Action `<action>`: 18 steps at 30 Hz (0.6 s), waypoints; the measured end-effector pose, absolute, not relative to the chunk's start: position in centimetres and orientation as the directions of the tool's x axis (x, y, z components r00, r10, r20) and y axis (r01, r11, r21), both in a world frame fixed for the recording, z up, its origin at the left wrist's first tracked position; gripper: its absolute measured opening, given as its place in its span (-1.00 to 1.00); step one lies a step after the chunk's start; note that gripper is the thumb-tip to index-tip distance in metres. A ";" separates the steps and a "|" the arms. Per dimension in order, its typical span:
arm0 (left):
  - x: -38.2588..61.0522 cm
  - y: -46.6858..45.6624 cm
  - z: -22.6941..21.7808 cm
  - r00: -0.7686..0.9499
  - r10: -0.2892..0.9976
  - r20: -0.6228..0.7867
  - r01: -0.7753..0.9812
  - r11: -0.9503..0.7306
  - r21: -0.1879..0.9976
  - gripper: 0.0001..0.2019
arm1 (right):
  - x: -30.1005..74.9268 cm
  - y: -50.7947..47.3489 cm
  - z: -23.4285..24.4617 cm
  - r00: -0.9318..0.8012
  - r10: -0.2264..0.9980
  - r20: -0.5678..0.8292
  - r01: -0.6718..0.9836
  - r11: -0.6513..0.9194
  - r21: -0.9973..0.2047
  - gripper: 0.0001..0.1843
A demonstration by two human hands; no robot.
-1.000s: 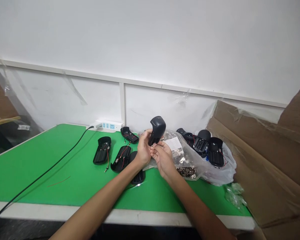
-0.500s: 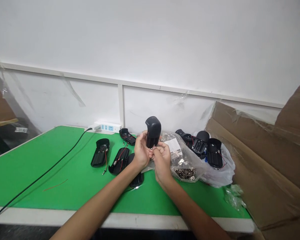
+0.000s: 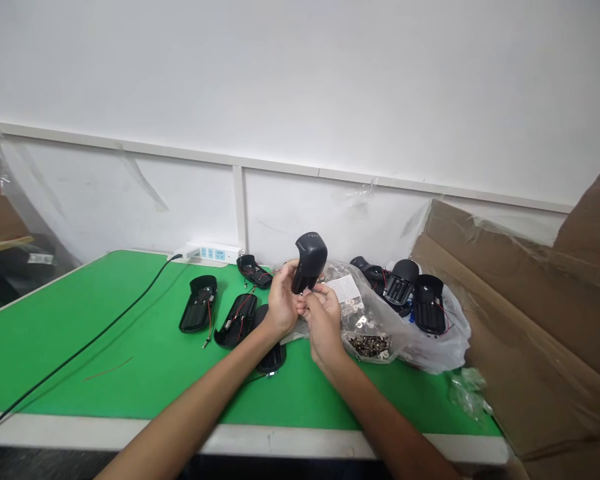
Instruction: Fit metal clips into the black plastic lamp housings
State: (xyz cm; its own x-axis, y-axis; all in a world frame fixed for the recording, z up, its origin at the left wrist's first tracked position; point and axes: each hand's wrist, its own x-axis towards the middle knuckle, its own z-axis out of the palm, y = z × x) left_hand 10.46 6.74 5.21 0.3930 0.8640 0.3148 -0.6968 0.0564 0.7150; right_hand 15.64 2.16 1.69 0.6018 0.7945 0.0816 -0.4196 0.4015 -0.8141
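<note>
Black housing (image 3: 311, 260): standing tilted above the desk (image 3: 155, 360), curved end pointing up, lower end resting between both hands, near the middle of the scene.
Left hand (image 3: 283, 300): holding the black housing from its left side, the grip wrapping narrowly about it.
Right hand (image 3: 324, 313): touching the lower end, thumb and fingertips bunching close together; whether this grip is pinching a small piece, cannot tell.
Left housings (image 3: 199, 303): four open black shells lying left of and below the hands, red wires trailing from at least three; the nearest is sitting partly hidden by the left forearm.
Clear bag (image 3: 363, 327): lying just right of the right hand, holding small metal pieces (image 3: 373, 345), a printed paper slip (image 3: 343, 289) showing at its upper left.
Right housings (image 3: 430, 305): more black shells grouping right of the clear bag, a white bag (image 3: 445, 350) spreading under and around them.
Power strip (image 3: 215, 252): sitting at the desk's far edge by the wall.
Black cable (image 3: 100, 337): running from beside it toward the near left.
Thin wire (image 3: 109, 369): lying loose on the green, right of the cable.
Cardboard (image 3: 530, 320): leaning along the right side.
</note>
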 end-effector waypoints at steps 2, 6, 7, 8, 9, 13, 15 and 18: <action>10.5 6.8 5.2 0.368 0.867 0.336 -0.699 0.020 0.714 -0.53 | 15.7 2.1 1.8 0.601 0.796 0.074 -0.433 0.401 -0.807 -0.47; 10.5 7.1 4.8 0.328 0.851 0.409 -0.672 -0.094 0.734 -0.53 | 15.8 2.0 2.2 0.578 0.813 0.070 -0.450 0.388 -0.804 -0.44; 10.5 7.2 4.7 0.325 0.848 0.420 -0.667 -0.109 0.737 -0.54 | 15.9 2.0 2.3 0.571 0.818 0.072 -0.449 0.385 -0.806 -0.43; 10.5 7.3 4.6 0.320 0.846 0.426 -0.667 -0.119 0.736 -0.55 | 15.9 1.9 2.4 0.566 0.822 0.072 -0.448 0.379 -0.809 -0.42; 10.5 7.4 4.6 0.318 0.845 0.430 -0.669 -0.122 0.734 -0.56 | 16.0 1.9 2.6 0.560 0.826 0.070 -0.449 0.373 -0.812 -0.41; 10.5 7.5 4.5 0.344 0.829 0.441 -0.676 -0.107 0.729 -0.56 | 16.1 1.7 3.0 0.537 0.841 0.058 -0.457 0.349 -0.818 -0.41; 10.6 7.4 4.5 0.340 0.830 0.443 -0.675 -0.113 0.730 -0.55 | 16.2 1.6 3.1 0.535 0.843 0.050 -0.468 0.345 -0.814 -0.44; 10.8 7.3 4.3 0.328 0.849 0.413 -0.677 -0.093 0.730 -0.56 | 16.2 1.5 3.1 0.536 0.844 0.020 -0.486 0.328 -0.810 -0.51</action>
State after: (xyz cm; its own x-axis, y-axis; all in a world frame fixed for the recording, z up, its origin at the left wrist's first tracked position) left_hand 10.82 7.35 4.27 0.3284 0.8494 0.4132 -0.6773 -0.0932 0.7298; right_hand 16.23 1.55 3.11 0.5360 0.8440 0.0201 -0.4860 0.3279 -0.8101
